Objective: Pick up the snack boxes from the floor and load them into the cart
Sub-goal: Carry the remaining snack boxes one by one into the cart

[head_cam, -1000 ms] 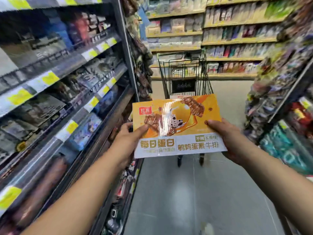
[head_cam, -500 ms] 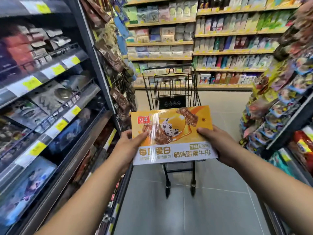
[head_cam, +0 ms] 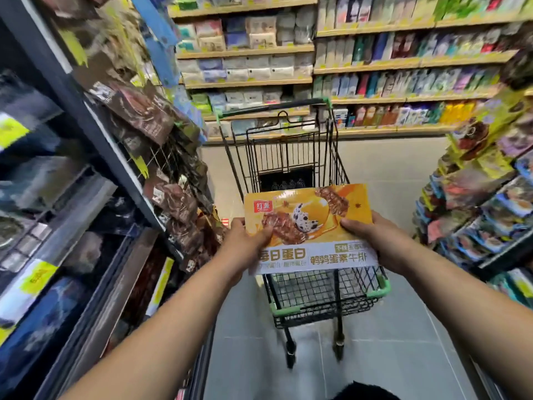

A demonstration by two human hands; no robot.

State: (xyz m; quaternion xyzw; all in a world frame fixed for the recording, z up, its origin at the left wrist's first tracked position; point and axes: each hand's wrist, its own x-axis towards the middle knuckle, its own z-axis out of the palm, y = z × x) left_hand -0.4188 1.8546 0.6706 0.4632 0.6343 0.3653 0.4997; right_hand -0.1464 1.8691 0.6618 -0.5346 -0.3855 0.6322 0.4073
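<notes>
A flat orange and white snack box (head_cam: pixel 310 226) is held level over the near end of a black wire shopping cart (head_cam: pixel 311 295) with green corner bumpers. My left hand (head_cam: pixel 245 246) grips the box's left edge, thumb on top. My right hand (head_cam: pixel 372 238) grips its right edge the same way. The cart's basket looks bare where it shows under the box; its far end is partly hidden by the box. The cart handle (head_cam: pixel 274 106) faces the far shelves.
Dark shelving (head_cam: pixel 72 197) with hanging snack bags (head_cam: pixel 150 116) lines the left side. A rack of colourful packets (head_cam: pixel 484 203) stands on the right. Stocked shelves (head_cam: pixel 375 62) close the aisle's far end. Grey tiled floor (head_cam: pixel 389 356) surrounds the cart.
I have moved closer to the cart. The box, still held in both hands, has gone forward and now hangs over the cart's near end.
</notes>
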